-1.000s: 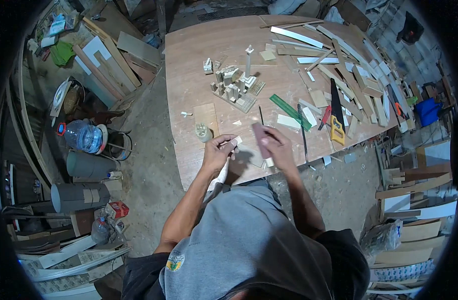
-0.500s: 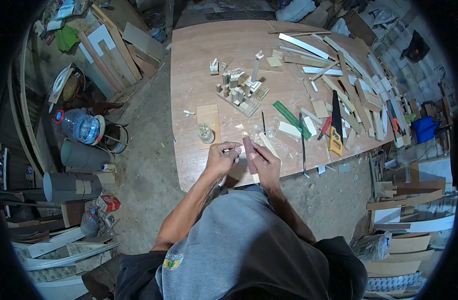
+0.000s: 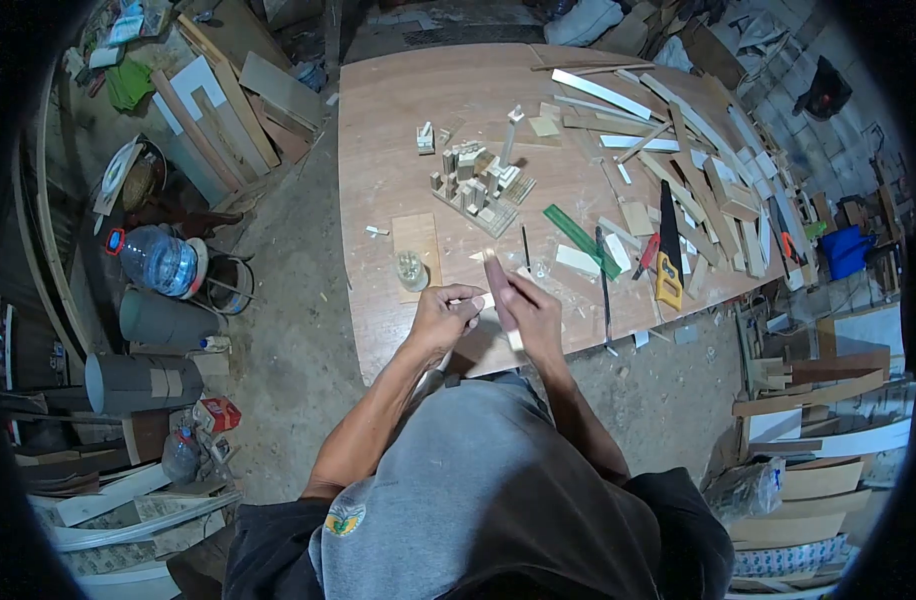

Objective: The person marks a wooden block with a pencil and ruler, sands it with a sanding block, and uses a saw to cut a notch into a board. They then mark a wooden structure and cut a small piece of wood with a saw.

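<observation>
Close to the table's front edge, my right hand [image 3: 533, 318] is wrapped round a narrow stick with a reddish-brown wrap [image 3: 497, 290] and pale ends. To its left, my left hand [image 3: 445, 318] pinches a small pale piece [image 3: 487, 301] against or beside the stick; whether they touch is unclear. Beyond my hands stands a model of small wooden blocks [image 3: 475, 185] with a tall tower [image 3: 510, 138]. A glass jar [image 3: 411, 271] rests on a thin board [image 3: 413, 229] to the left.
On the table [image 3: 378, 110], a green ruler [image 3: 581, 241], a yellow-handled saw [image 3: 669, 275] and a red tool [image 3: 648, 256] lie right of my hands. Wood strips [image 3: 638, 143] pile up at the right. A water bottle [image 3: 158, 262] stands left of the table.
The wrapped stick in my right hand has tilted, its far end shifting slightly left and away from me. My left hand has barely moved.
</observation>
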`<state>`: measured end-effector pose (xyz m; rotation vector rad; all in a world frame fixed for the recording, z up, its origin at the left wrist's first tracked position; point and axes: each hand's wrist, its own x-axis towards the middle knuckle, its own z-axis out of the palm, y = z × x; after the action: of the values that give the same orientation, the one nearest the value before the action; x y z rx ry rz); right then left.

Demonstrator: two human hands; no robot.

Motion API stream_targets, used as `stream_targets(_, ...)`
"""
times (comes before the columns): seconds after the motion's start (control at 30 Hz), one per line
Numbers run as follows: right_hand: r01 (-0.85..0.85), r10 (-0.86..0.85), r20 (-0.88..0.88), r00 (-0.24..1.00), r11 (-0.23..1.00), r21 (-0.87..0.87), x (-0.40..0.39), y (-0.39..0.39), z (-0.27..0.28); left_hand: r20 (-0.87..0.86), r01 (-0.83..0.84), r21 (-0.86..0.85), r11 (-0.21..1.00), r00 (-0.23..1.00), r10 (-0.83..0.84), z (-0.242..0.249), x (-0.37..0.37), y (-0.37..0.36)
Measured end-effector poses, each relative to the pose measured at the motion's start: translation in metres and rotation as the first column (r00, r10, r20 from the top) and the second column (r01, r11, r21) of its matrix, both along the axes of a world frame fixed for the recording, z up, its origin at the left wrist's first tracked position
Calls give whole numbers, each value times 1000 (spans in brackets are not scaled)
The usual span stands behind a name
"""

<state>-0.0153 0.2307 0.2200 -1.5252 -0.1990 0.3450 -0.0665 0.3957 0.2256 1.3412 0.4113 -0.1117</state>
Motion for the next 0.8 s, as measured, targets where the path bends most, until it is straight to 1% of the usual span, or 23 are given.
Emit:
stream_targets(0.07, -25, 32, 64, 997, 993, -119, -10, -14, -13, 13, -20, -18, 1000, 1000, 20, -6, 4, 3)
stream_targets(0.1, -19, 19, 70, 997, 1000, 4, -14, -7, -11, 11, -35, -38, 999, 999, 36, -5, 5, 3)
stream_targets(0.13, -19, 19, 65, 998, 1000, -1, -12, -5, -8, 6, -35, -43, 998, 999, 35, -4, 3, 0)
stream_targets(0.2, 13, -15, -21, 1000, 996, -88, 7, 3, 1, -10, 37, 29, 999, 999, -37, 1, 0, -6)
stream_targets(0.27, -3, 3, 1, 1000, 998, -57, 11, 6, 5, -19, 69, 46, 997, 997, -68, 1, -3, -4)
stream_targets(0.33, 0, 3, 42, 999, 998, -65, 11, -6, -1, -18, -2, -33, 999, 1000, 2, -5, 2, 2)
stream_targets(0.37, -20, 19, -24, 1000, 999, -28, 5, -11, -6, -9, -10, -37, 999, 1000, 9, -8, 5, 4)
stream_targets(0.4, -28, 27, -19, 999, 999, -35, 4, -9, -9, -5, -12, -32, 999, 1000, 12, -11, 6, 5)
stream_targets(0.47, -12, 8, -33, 999, 995, -98, -3, -4, -14, -13, -15, -37, 999, 1000, 15, -17, 2, 2)
stream_targets(0.5, 32, -33, -2, 999, 997, -75, 5, 5, -13, -10, 22, -50, 999, 1000, -23, -17, 1, -2)
stream_targets(0.53, 33, -34, -7, 999, 996, -81, 16, 9, -11, -7, 61, -62, 996, 998, -62, -17, -1, -5)
stream_targets(0.6, -31, 31, -12, 999, 998, -62, 31, 17, -8, -11, 85, -86, 993, 996, -86, -14, -4, -1)
stream_targets(0.63, -7, 11, 66, 998, 998, -66, 34, 15, -15, -13, 41, -103, 994, 999, -43, -11, -4, 3)
stream_targets(0.67, -4, 9, 72, 997, 998, -64, 35, 10, -15, -13, -4, -124, 992, 1000, 2, -9, -1, 7)
stream_targets(0.7, 33, -28, 53, 998, 996, -87, 31, 2, -14, -6, -44, -101, 994, 999, 44, -11, 1, 15)
stream_targets(0.73, 66, -63, 34, 997, 992, -111, 29, -5, -13, 0, -48, -104, 993, 999, 49, -13, 4, 20)
stream_targets(0.8, 79, -78, 9, 997, 986, -144, 25, -21, -29, -21, -173, -105, 979, 985, 171, -16, 7, 27)
